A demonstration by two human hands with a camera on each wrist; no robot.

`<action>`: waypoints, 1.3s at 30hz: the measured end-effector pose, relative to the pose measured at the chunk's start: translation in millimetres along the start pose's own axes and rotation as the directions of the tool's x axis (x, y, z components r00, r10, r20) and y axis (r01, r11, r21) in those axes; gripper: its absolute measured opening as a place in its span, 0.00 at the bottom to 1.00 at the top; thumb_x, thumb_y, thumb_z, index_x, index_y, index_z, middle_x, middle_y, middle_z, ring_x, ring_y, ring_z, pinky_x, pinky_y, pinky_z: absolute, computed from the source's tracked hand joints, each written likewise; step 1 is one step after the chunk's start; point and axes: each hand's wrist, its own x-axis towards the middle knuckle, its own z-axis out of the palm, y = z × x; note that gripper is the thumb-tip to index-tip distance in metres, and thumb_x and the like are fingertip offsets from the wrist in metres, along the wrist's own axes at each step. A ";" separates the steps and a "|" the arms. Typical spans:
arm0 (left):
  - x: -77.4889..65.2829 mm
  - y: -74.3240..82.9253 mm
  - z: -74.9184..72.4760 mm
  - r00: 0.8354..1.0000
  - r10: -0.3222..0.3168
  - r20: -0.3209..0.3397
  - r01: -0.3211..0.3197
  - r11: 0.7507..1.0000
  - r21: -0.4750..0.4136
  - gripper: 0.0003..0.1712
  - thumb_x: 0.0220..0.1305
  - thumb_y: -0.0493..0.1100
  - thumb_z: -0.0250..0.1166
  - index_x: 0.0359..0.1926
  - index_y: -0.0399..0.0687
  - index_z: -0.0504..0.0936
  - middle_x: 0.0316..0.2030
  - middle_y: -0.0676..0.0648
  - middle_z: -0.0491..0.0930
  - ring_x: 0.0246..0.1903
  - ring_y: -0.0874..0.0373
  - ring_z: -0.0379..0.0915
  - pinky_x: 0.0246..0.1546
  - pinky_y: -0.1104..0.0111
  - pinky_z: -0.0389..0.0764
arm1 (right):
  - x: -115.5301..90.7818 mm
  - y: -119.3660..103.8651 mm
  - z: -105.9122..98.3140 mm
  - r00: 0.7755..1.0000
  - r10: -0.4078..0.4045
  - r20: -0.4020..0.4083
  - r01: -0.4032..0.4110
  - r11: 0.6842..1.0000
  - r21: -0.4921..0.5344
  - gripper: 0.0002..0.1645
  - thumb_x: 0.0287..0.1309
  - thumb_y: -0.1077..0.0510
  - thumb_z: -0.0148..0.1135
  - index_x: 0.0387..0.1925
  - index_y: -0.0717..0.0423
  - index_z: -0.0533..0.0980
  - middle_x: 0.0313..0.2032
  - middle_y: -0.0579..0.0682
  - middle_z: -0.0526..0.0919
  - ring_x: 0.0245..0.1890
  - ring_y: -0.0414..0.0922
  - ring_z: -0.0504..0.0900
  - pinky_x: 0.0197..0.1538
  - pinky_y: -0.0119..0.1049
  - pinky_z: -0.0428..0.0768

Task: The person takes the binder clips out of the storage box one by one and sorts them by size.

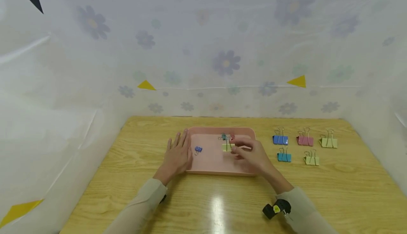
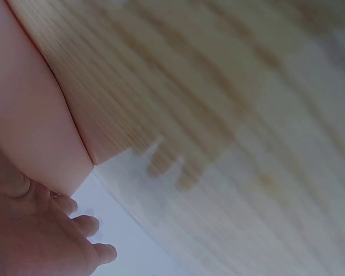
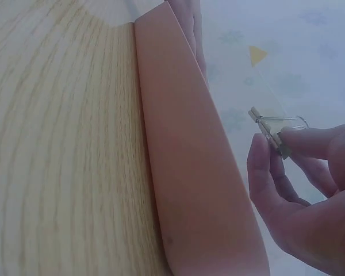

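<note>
My right hand (image 1: 251, 153) pinches a pale yellow binder clip (image 1: 227, 147) by its end, over the right part of a pink tray (image 1: 203, 173). In the right wrist view the clip (image 3: 270, 131) sits between thumb and fingertips, its wire handles sticking out. Flat and with straight fingers, my left hand (image 1: 178, 154) rests against the tray's left side. A small blue binder clip (image 1: 198, 149) lies inside the tray near that hand. Towards the tray's back are a small teal clip (image 1: 224, 136) and a small red clip (image 1: 232, 136), the latter partly hidden by the right hand.
Right of the tray, larger binder clips stand on the wooden table (image 1: 222, 198) in two rows: blue (image 1: 280, 140), pink (image 1: 305, 141) and pale green (image 1: 329, 142) behind, light blue (image 1: 284, 157) and yellow (image 1: 312, 160) in front. A flowered sheet (image 1: 197, 50) hangs around the table.
</note>
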 end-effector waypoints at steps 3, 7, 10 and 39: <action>0.1 -1.1 2.3 1.000 0.003 -0.009 -0.003 1.000 0.002 0.35 0.82 0.48 0.38 0.82 0.39 0.47 0.81 0.41 0.44 0.79 0.40 0.41 0.74 0.40 0.47 | -3.8 -0.8 -3.3 1.000 0.017 0.001 -0.017 1.000 0.018 0.16 0.69 0.63 0.65 0.55 0.65 0.82 0.50 0.64 0.81 0.45 0.62 0.87 0.43 0.44 0.87; 0.9 -1.7 4.4 1.000 0.005 -0.002 -0.005 1.000 0.002 0.36 0.81 0.48 0.37 0.82 0.39 0.46 0.81 0.41 0.43 0.79 0.40 0.41 0.74 0.39 0.46 | -8.7 -1.2 -7.5 1.000 0.027 0.007 -0.027 0.998 0.048 0.18 0.67 0.64 0.66 0.56 0.66 0.81 0.51 0.65 0.81 0.48 0.69 0.84 0.45 0.46 0.87; 0.9 -1.3 3.4 1.000 0.003 0.004 -0.003 1.000 0.008 0.35 0.81 0.48 0.37 0.82 0.39 0.46 0.82 0.41 0.43 0.79 0.40 0.40 0.74 0.39 0.46 | -12.0 -0.7 -10.9 0.999 0.044 0.003 -0.044 0.998 0.047 0.19 0.67 0.63 0.67 0.57 0.66 0.80 0.52 0.65 0.81 0.49 0.69 0.84 0.46 0.50 0.86; 0.0 -0.8 2.1 1.000 0.009 -0.015 -0.009 1.000 -0.011 0.35 0.82 0.48 0.37 0.82 0.39 0.46 0.81 0.41 0.43 0.79 0.40 0.40 0.74 0.39 0.46 | -41.6 -0.1 -46.7 0.996 -0.024 -0.087 0.014 0.994 -0.110 0.20 0.66 0.58 0.69 0.56 0.63 0.82 0.46 0.58 0.87 0.38 0.56 0.88 0.41 0.42 0.87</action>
